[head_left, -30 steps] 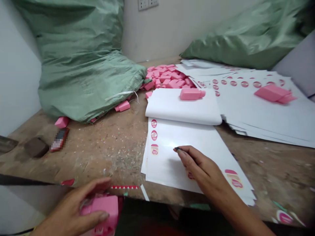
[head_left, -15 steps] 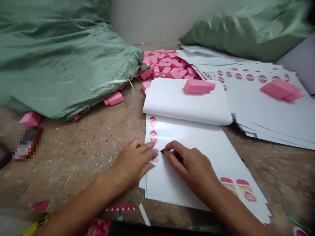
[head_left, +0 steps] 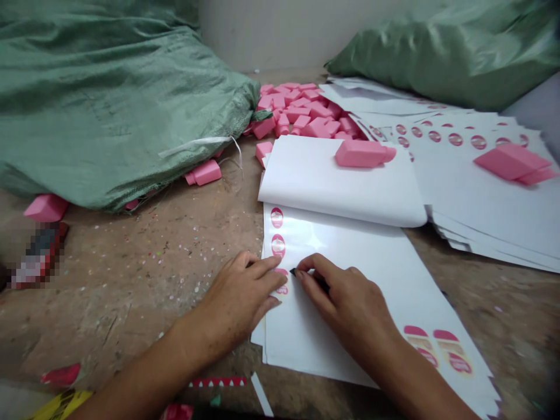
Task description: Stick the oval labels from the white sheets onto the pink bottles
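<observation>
Label: near the left edge of the sheet; left of the right hand, under the fingers of the left hand.
Long axis: cannot tell, label partly covered; its column with two ovals runs near to far.
Nearer hand: left, in contact.
Left hand: palm down, fingers extended and slightly spread, nothing gripped.
Right hand: thumb and fingers pinched on a black tool; tool tip just right of the label.
Folded sheet: beyond both hands; one bottle lies on it, neck to the right.
Left bag: on the table; contents hidden; pink bottles along its lower edge, pile beside its right end.
Right bag: behind loose sheets; contents hidden.
</observation>
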`<state>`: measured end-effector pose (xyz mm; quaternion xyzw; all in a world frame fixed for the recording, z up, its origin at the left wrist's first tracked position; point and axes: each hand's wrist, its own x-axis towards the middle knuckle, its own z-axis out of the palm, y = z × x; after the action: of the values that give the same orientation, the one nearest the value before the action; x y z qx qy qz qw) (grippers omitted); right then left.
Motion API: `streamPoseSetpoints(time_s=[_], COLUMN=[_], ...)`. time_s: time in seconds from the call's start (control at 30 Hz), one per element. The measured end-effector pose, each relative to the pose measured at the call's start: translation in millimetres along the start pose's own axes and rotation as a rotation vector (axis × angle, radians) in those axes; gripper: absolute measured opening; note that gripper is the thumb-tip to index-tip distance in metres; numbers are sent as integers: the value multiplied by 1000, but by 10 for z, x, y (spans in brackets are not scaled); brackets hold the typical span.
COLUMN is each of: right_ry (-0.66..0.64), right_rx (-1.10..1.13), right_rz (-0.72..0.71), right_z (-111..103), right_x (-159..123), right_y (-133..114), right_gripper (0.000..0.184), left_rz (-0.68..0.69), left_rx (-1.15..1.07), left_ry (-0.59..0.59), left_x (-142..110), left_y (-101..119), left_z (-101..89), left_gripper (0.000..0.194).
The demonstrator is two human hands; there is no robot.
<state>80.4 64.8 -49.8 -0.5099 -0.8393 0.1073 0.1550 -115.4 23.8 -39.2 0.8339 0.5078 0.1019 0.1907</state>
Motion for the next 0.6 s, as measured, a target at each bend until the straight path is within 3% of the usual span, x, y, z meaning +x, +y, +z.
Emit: streamPoseSetpoints(time_s=[0.13,0.33,0.5,0.6], right_ry=[-49,-135,-145,-268], right_rx=[37,293,143,362], right_rz=[69,128,40,8], right_z=[-11,-77,-113,-206], right_x=[12,9,-132,-356], right_y=[-6,-4,-73,-170], right_gripper=[13,23,35,35], left_rz=[-10,-124,-224,-285], left_rx=[-27,-159,-351,-454], left_ry=[-10,-41,18,56], left_x=[5,18,5,18], left_y=[10,31,-41,-65], left_z=[-12,-68,-108,-115], left_gripper=[27,32,54,48])
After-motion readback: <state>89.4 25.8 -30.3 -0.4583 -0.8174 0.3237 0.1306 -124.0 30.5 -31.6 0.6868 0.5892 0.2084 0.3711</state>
